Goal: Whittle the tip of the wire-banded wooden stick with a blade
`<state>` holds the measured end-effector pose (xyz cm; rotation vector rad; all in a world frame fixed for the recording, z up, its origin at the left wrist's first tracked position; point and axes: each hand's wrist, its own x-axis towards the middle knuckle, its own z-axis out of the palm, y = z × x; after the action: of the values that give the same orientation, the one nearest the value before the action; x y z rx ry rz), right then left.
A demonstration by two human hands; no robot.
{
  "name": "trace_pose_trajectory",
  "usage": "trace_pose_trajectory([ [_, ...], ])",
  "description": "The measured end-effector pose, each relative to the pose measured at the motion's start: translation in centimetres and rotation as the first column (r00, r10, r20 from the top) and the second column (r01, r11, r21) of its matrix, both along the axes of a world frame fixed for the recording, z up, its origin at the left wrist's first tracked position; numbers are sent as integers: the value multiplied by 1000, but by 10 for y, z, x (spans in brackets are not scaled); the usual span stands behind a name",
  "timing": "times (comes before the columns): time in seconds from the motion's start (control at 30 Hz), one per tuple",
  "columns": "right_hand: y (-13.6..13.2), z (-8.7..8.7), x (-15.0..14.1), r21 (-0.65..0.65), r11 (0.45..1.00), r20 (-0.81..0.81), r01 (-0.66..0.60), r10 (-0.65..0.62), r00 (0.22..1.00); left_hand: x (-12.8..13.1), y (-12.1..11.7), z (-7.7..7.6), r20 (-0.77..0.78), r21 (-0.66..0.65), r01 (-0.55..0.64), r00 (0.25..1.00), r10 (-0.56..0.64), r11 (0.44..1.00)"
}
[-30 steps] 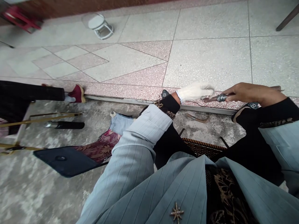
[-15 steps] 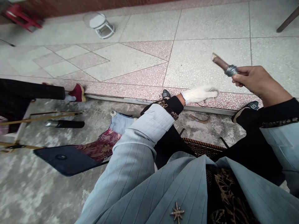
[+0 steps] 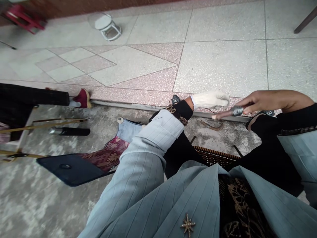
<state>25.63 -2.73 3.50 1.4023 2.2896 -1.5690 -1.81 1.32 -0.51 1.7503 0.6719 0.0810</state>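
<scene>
My left hand (image 3: 210,99), in a white knitted glove, hovers near the raised tile edge. Its fingers curl inward, and whatever they hold, if anything, is hidden. A thin dark line, perhaps wire, shows just under the glove. My bare right hand (image 3: 264,101) is closed around one end of a short brown stick (image 3: 224,114). Silvery wire (image 3: 237,110) is wound round the stick close to my fingers. The stick's pale tip points left, just below the gloved fingertips and apart from them. Beneath it, a curved brown piece (image 3: 212,126) lies on the concrete.
A woven seat edge (image 3: 215,156) shows between my legs. On the left are a fabric folding seat (image 3: 71,168), a black-and-silver bottle (image 3: 71,131) and another person's red shoe (image 3: 83,98). A white stool (image 3: 107,26) and a red stool (image 3: 24,16) stand farther back.
My right hand has swung down and left with the wire-wound stick, bringing its tip from above the tiles to below the glove. The gloved left hand has barely shifted.
</scene>
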Motion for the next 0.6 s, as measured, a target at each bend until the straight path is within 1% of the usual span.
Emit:
trace_pose_trajectory([
  [0.03,-2,9,-1,-43,999,-38,26,-27,999,0,0,0,38,-62,-46,998,49,997],
  [0.07,-4,17,-3,-39,991,-93,126,-129,987,1,1,0,85,-108,-86,992,96,990],
  [0.1,-6,23,-6,-50,964,-167,261,-266,949,2,1,0,130,-137,-111,983,129,984],
  [0.13,-8,27,-9,-69,912,-239,404,-408,881,3,0,-1,164,-154,-122,976,147,980],
  [0.17,-9,28,-12,-88,847,-300,525,-525,797,4,0,-1,179,-158,-122,972,150,980],
  [0.2,-9,26,-15,-98,777,-358,622,-610,707,6,-2,-2,174,-149,-112,975,137,982],
  [0.23,-8,22,-18,-119,727,-399,676,-659,638,7,-3,-2,156,-132,-91,981,112,987],
  [0.27,-6,18,-19,-120,689,-414,715,-689,595,7,-5,-2,132,-111,-59,988,74,992],
  [0.3,-2,13,-20,-94,668,-396,739,-706,588,8,-7,-2,111,-91,-24,993,34,996],
  [0.33,2,7,-20,-38,663,-338,748,-713,615,8,-8,-3,97,-74,4,995,3,997],
  [0.37,6,2,-19,61,672,-242,738,-708,664,8,-10,-3,86,-63,21,996,-16,998],
  [0.4,9,-2,-18,186,694,-119,695,-686,718,7,-11,-3,78,-57,32,997,-27,998],
  [0.43,12,-6,-18,313,725,17,614,-650,759,7,-11,-4,73,-49,40,997,-37,998],
  [0.47,14,-9,-18,411,760,150,504,-602,785,6,-12,-4,71,-35,49,996,-46,998],
  [0.5,16,-12,-18,469,796,267,384,-542,797,6,-12,-4,73,-15,58,996,-57,998],
  [0.53,17,-15,-18,492,826,362,274,-481,799,6,-11,-5,72,9,75,995,-75,997],
  [0.57,17,-18,-19,482,857,441,180,-415,795,5,-10,-4,68,30,92,993,-94,995],
  [0.6,17,-21,-20,444,890,508,105,-346,789,5,-10,-4,62,44,98,993,-101,994],
])
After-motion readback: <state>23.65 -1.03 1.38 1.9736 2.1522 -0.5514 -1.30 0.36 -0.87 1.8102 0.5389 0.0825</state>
